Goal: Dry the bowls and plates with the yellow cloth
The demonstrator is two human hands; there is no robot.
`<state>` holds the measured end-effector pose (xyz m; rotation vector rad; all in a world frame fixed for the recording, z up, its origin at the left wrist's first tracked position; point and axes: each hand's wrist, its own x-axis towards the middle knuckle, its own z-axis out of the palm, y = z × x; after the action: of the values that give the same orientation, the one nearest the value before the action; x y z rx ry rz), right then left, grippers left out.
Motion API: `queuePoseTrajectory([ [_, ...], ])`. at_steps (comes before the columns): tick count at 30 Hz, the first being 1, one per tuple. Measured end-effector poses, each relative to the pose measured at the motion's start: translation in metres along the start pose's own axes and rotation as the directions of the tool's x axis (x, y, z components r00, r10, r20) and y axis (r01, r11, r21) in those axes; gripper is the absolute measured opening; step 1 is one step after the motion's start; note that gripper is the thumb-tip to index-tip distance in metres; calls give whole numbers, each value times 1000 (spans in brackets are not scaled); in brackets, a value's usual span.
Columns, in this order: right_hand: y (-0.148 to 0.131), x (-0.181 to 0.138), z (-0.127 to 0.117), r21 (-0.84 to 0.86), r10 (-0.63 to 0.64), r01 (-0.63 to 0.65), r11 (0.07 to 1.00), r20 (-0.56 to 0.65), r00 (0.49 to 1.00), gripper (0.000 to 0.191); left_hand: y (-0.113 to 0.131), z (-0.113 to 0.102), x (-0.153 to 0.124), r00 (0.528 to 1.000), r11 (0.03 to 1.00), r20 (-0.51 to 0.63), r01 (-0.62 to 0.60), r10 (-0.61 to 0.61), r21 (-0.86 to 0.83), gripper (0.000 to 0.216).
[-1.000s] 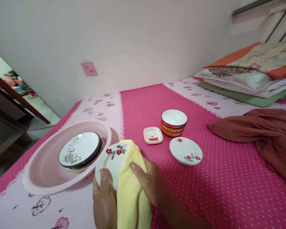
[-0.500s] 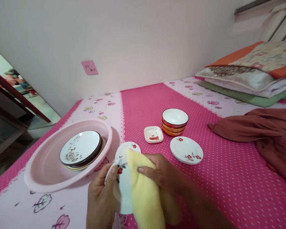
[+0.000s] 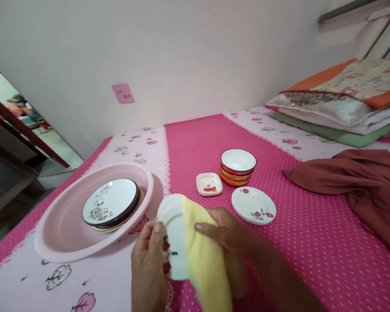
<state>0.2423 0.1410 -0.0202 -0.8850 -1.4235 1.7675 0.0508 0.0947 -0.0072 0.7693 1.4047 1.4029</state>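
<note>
Left hand [image 3: 149,260] gripped small white red-flowered saucer [image 3: 175,242] above bed's near edge, right hand [image 3: 227,234] pressed yellow cloth [image 3: 204,260] on it, pink wall note [image 3: 122,93] unreadable, open pink dotted sheet [image 3: 312,251] rightward.

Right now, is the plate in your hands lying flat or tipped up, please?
Tipped up: the plate stands nearly on edge, rim gripped by the left hand, yellow cloth against it.

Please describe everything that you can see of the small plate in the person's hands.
The small plate is round, white and glossy, like ceramic, with red flowers and dark stems near its rim. It is held tilted above the bed. The left hand grips its left edge beside the flowers. A yellow cloth, pressed on by the right hand, covers its right side.
</note>
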Motion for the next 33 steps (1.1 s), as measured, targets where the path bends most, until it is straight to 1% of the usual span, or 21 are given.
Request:
queuePoseTrajectory([
  [2, -8, -7, -11, -57, 30, -27, 998, 53, 998, 42, 1, 0, 0, 986, 999, 162, 40, -45, 33, 47],
  [3, -11, -9, -13, -75, 40, -36, 997, 58, 998, 41, 1, 1, -1, 979, 998, 202, 30, -41, 54, 49],
  [4, -13, -9, -14, -79, 44, -40, 996, 47, 998, 41, 2, 2, -2, 977, 997, 211, 3, -18, 71, 49],
  [5, -14, -9, -13, -70, 41, -39, 997, 24, 999, 40, 2, 4, -4, 982, 996, 186, -29, 13, 80, 48],
  [7, -12, -6, -8, -28, 21, -22, 999, -30, 999, 38, 2, 9, -8, 996, 995, 63, -63, 58, 74, 45],
  [10, -6, 3, 8, 32, -4, 7, 999, -91, 996, 38, 2, 16, -14, 987, 998, -160, -21, 29, 53, 41],
  [12, -1, 8, 21, 80, -24, 35, 996, -127, 992, 39, 1, 17, -16, 954, 997, -299, 5, 20, 83, 41],
  [14, 6, 13, 31, 143, -47, 68, 987, -146, 988, 41, -1, 16, -15, 909, 988, -415, 17, 47, 151, 44],
  [15, 8, 15, 35, 168, -53, 77, 983, -142, 988, 42, -1, 15, -13, 893, 982, -446, 23, 63, 185, 46],
  [16, 10, 16, 36, 175, -53, 76, 982, -133, 990, 43, -1, 13, -12, 888, 978, -454, 22, 76, 207, 48],
  [17, 12, 16, 36, 164, -46, 66, 984, -126, 991, 43, 0, 11, -10, 894, 977, -440, 17, 80, 213, 50],
  [18, 12, 15, 34, 143, -37, 54, 988, -124, 992, 43, 1, 8, -8, 919, 980, -389, 11, 68, 197, 51],
  [20, 9, 11, 25, 91, -21, 30, 995, -103, 994, 41, 5, 3, -3, 975, 993, -222, 8, 19, 121, 55],
  [21, 6, 7, 19, 65, -10, 15, 998, -79, 997, 41, 6, -1, -1, 990, 996, -139, 18, -6, 83, 58],
  [22, 3, 4, 14, 42, 4, -2, 999, -39, 999, 41, 7, -4, 1, 998, 998, -60, 29, -25, 60, 61],
  [24, -4, -2, 5, 2, 42, -42, 999, 57, 998, 41, 6, -10, 4, 995, 998, 85, 38, -43, 60, 65],
  [26, -7, -5, 2, -5, 74, -74, 997, 97, 993, 41, 5, -12, 4, 986, 997, 164, 10, -22, 72, 64],
  [27, -8, -5, 2, 8, 76, -77, 997, 84, 994, 41, 4, -12, 3, 985, 998, 171, -5, -6, 63, 62],
  [28, -7, -4, 3, 23, 70, -71, 997, 53, 996, 41, 4, -10, 1, 990, 999, 141, -16, 10, 44, 62],
  [30, -4, 0, 8, 35, 44, -43, 998, -19, 999, 41, 6, -3, -3, 1000, 1000, 2, -22, 22, 17, 62],
  [33, 4, 7, 21, 41, -3, 7, 999, -73, 997, 39, 13, 9, -10, 977, 999, -211, -10, 16, 31, 54],
])
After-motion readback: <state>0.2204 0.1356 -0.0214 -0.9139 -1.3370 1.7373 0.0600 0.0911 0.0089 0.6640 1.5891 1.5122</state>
